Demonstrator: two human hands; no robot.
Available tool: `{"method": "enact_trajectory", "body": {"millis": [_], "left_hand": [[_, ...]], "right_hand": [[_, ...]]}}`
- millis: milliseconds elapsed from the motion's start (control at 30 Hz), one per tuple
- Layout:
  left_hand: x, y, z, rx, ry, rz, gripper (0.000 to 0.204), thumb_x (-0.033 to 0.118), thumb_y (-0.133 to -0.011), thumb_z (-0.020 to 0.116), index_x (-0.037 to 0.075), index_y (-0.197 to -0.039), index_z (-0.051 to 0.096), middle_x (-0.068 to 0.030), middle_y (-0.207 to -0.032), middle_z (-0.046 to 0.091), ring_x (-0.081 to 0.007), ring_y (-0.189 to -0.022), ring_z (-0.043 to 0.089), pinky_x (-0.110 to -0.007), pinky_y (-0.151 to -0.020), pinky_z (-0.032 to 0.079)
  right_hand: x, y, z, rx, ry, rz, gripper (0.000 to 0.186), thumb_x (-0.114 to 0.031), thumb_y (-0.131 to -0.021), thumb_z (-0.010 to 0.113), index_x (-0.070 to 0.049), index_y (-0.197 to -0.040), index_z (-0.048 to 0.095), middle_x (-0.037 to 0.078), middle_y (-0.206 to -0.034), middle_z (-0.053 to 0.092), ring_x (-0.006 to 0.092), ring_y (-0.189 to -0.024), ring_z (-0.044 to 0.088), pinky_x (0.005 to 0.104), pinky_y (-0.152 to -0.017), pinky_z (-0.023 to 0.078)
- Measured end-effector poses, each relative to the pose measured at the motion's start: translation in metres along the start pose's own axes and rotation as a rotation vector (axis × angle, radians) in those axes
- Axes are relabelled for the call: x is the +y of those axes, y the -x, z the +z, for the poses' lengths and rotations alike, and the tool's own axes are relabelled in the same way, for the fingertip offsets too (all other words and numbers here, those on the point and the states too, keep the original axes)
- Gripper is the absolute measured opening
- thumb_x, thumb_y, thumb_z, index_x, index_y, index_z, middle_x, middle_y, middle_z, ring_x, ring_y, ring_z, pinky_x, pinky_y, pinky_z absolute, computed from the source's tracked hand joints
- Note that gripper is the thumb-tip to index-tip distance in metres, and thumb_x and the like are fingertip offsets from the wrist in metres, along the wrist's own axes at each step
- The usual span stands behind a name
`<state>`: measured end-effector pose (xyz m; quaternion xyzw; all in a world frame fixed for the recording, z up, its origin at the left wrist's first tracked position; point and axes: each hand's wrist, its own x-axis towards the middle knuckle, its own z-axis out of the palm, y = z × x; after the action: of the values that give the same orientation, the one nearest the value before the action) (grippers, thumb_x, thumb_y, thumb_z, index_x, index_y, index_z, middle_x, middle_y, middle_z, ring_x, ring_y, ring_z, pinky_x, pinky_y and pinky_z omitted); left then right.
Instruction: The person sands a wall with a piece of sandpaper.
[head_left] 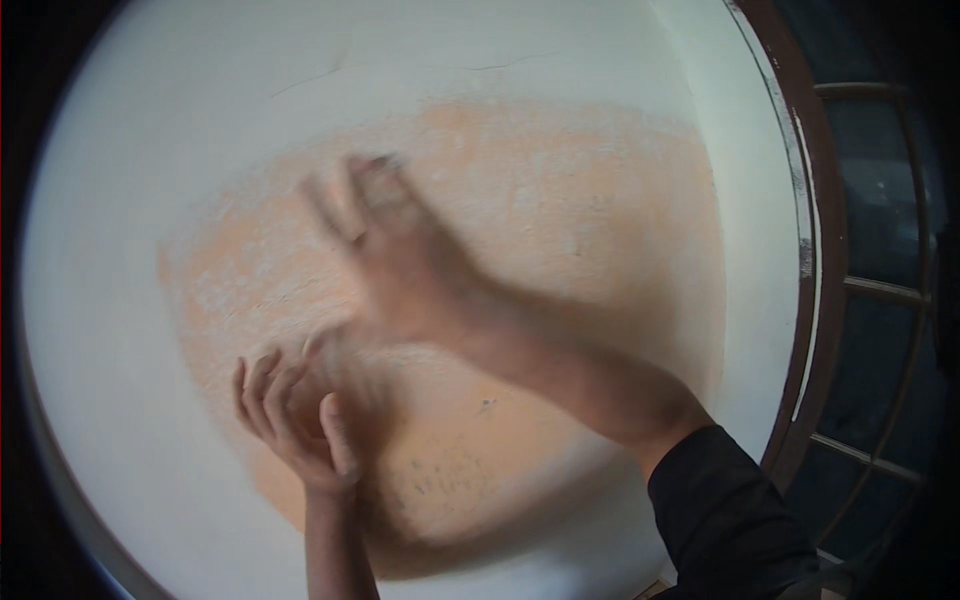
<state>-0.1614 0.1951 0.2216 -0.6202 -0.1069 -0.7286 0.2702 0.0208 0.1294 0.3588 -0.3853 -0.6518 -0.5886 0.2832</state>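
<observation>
A pale wall fills most of the view, with a large orange-peach patch where the surface looks rough and streaked with white. My right hand reaches across the patch from the lower right, blurred by motion. Two of its fingers stick out apart, while the others look pinched at a small dark-greyish spot; what is there, if anything, is too smeared to make out. Lower left, my left hand is raised in front of the patch's edge, its fingers spread and curved, holding nothing. Whether either hand touches the wall is unclear.
To the right, the wall meets a pale strip and a brown frame beside dark glass panes. Thin cracks run across the wall above the patch. Small dark marks dot its lower part.
</observation>
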Motion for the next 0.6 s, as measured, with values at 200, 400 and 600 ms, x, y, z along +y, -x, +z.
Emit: {"method": "enact_trajectory", "body": {"millis": [200, 400, 600], "left_hand": [[0.003, 0.0, -0.002, -0.07, -0.184, -0.001, 0.043, 0.029, -0.101, 0.056, 0.003, -0.134, 0.056, -0.0237, -0.153, 0.047, -0.0454, -0.155, 0.022, -0.062, -0.124, 0.016], [0.008, -0.003, 0.004, -0.089, -0.248, -0.017, 0.046, 0.027, -0.1, 0.058, 0.003, -0.139, 0.055, -0.0243, -0.153, 0.047, -0.047, -0.153, 0.026, -0.062, -0.126, 0.014], [0.005, -0.002, -0.003, -0.06, -0.207, -0.067, 0.043, 0.024, -0.101, 0.055, 0.001, -0.137, 0.055, -0.0238, -0.15, 0.051, -0.0467, -0.15, 0.031, -0.062, -0.125, 0.017]], "right_hand": [[0.094, 0.03, -0.026, -0.007, 0.004, 0.526, 0.134, -0.093, -0.081, 0.048, 0.0, -0.166, 0.002, 0.03, -0.169, 0.021, 0.0472, -0.158, 0.016, 0.0644, -0.127, -0.001], [0.059, 0.007, 0.009, 0.156, 0.164, 0.541, 0.138, -0.098, -0.075, 0.046, -0.008, -0.168, 0.0, 0.028, -0.172, 0.006, 0.0478, -0.159, 0.002, 0.0763, -0.117, -0.012], [-0.012, -0.021, 0.001, 0.029, 0.133, 0.173, 0.134, -0.101, -0.073, 0.037, -0.014, -0.169, 0.003, 0.021, -0.173, 0.013, 0.0492, -0.158, -0.004, 0.0829, -0.113, -0.011]]}}
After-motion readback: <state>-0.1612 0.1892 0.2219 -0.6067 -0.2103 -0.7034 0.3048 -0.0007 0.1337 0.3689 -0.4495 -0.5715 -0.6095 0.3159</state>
